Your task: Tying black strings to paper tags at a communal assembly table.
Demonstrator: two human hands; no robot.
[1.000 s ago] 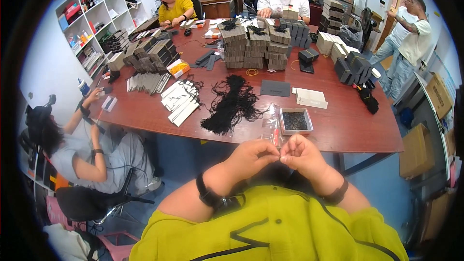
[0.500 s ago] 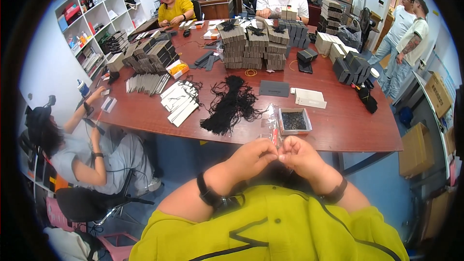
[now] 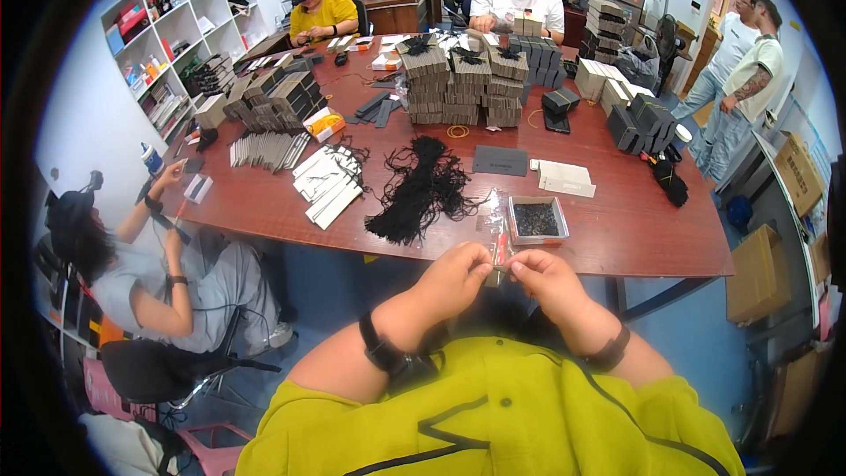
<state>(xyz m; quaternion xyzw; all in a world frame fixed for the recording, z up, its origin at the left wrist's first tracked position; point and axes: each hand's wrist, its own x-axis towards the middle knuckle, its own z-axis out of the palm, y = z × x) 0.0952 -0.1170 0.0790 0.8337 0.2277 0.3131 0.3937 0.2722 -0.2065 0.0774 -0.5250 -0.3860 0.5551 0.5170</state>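
At the table's near edge my left hand (image 3: pixel 456 280) is closed in a pinch, thumb against forefinger. My right hand (image 3: pixel 551 284) pinches as well, a short gap to its right. Whatever is in the fingers is too small to make out. Between the hands, at the edge, lies a narrow red piece (image 3: pixel 501 249) on clear plastic, with a small greyish part (image 3: pixel 495 277) below it. Just beyond my right hand stands an open white box (image 3: pixel 564 227) holding small dark pieces. A tangled bundle of black cords (image 3: pixel 419 189) lies farther left, beside fanned white tags (image 3: pixel 330 183).
A dark card (image 3: pixel 500 161) and a pale card (image 3: pixel 566 178) lie beyond the box. Tall stacks of grey cards (image 3: pixel 458 88) fill the table's middle. A co-worker (image 3: pixel 159 264) sits at the left; others sit across the table, and two people stand at the right.
My hands, close together before, have moved apart, showing the small greyish part between them. The co-worker at the left has shifted a hand near the table edge.
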